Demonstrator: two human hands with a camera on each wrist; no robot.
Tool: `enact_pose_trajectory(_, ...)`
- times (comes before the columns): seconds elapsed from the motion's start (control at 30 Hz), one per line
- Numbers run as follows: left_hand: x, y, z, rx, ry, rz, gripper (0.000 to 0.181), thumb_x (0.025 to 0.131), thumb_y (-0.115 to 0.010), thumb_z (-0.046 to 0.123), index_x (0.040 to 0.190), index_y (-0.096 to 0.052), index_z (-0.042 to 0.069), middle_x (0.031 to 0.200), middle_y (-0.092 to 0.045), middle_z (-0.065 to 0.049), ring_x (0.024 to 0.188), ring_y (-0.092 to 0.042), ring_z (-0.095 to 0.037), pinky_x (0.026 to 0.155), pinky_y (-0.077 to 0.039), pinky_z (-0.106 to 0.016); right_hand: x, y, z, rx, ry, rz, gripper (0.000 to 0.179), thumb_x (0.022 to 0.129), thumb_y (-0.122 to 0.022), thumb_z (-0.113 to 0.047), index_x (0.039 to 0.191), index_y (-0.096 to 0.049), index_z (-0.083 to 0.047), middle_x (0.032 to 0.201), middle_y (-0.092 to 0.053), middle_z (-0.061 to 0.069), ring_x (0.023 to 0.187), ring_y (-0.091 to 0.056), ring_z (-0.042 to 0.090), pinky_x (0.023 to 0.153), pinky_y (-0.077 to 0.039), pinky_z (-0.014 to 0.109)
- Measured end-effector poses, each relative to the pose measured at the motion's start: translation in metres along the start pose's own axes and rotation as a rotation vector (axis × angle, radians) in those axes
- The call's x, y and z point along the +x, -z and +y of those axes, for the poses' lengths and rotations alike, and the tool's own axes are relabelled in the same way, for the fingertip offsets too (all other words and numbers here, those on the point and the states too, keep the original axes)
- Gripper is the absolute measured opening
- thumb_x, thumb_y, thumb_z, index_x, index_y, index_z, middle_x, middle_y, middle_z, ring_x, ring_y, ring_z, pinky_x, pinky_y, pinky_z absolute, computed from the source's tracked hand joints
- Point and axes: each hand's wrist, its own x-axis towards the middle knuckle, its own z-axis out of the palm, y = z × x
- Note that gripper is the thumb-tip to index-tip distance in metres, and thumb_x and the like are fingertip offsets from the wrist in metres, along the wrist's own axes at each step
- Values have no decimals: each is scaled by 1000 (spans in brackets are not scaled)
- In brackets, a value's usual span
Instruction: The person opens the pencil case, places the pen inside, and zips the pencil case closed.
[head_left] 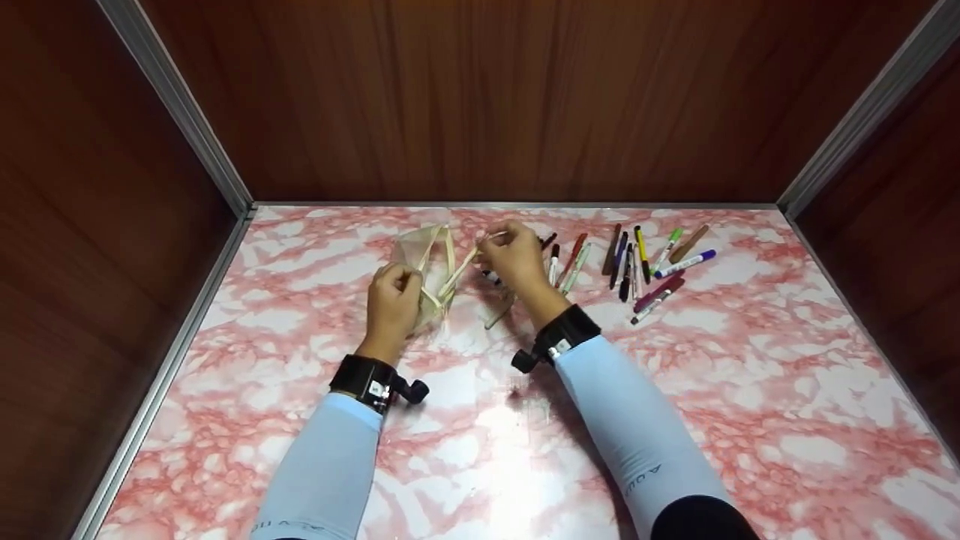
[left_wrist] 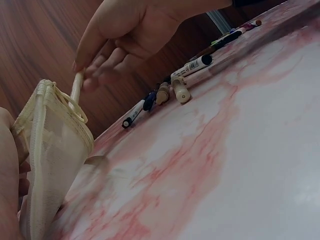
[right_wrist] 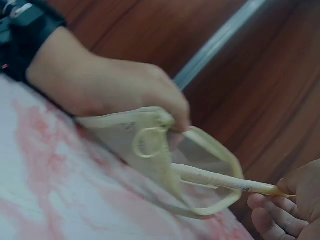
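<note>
1 cream mesh pouch is in the left hand's grip. The left hand pinches its rim with curled fingers, leaving the mouth facing the opposite hand, probably so that it stays spread. 1 drawstring loop hangs from the rim, just beside that pinch. The right hand pinches 1 cream pen near its end; the other end lies within the pouch mouth. Holding it so far back likely keeps the fingers clear of the rim. Whether the mesh holds more, I cannot tell.

Partly under and just beside the right hand lie at least 6 pens and markers, among them 1 red pen, 1 pale green pen and 1 black-capped marker. Farther right of that grip is a looser group of about 10, overlapping too much for a sure count: 1 yellow pen, 1 green marker and 1 blue-capped marker stand out. Behind the grips run 2 black wristbands and 2 pale blue sleeves, above 1 red-and-white marbled tabletop.
</note>
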Motion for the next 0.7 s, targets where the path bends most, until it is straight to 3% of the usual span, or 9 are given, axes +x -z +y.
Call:
enact_pose_trajectory(0.13,0,1,1,-4,16,-7,16,101,-72,11,94,-79,-2,100,-73,-18,96,-66,-29,89,-55,-34,-4,-13,6,-95,28,-20,21,100,-71,5,120,-72,11,86,-77,7,86,-85,44,78,-72,50)
enact_pose_trajectory(0.23,-1,2,2,-7,30,-6,16,101,-72,12,95,-79,-1,100,-72,-17,96,-66,-28,88,-55,-33,-5,-21,9,-185,37,-58,27,100,-72,1,125,-74,12,91,-82,12,88,-86,42,72,-71,38)
enact_pose_trajectory(0.33,-1,2,2,-8,38,-7,17,102,-72,12,95,-78,-1,100,-72,-17,96,-66,-28,88,-56,-33,-8,-27,9,-212,11,-158,40,103,-71,0,141,-71,10,104,-85,22,93,-86,41,72,-71,36)
enact_pose_trajectory(0.47,-1,1,2,-6,35,-7,17,102,-70,12,95,-78,-1,100,-72,-17,96,-66,-29,88,-55,-33,-12,-28,8,-242,-17,-313,57,105,-71,2,160,-57,6,127,-82,27,109,-84,42,86,-71,41)
enact_pose_trajectory(0.57,0,1,1,-4,26,-2,17,101,-69,11,95,-80,-2,99,-73,-17,97,-67,-30,89,-55,-35,-13,-22,7,-318,13,-389,56,104,-73,1,158,-59,7,136,-79,26,120,-82,39,96,-69,38)
enact_pose_trajectory(0.7,1,1,-1,-3,25,-4,18,102,-70,12,95,-80,-2,99,-73,-17,96,-67,-30,90,-55,-36,-11,-6,3,-340,15,-423,43,104,-72,1,147,-69,8,135,-79,27,120,-81,41,96,-70,42)
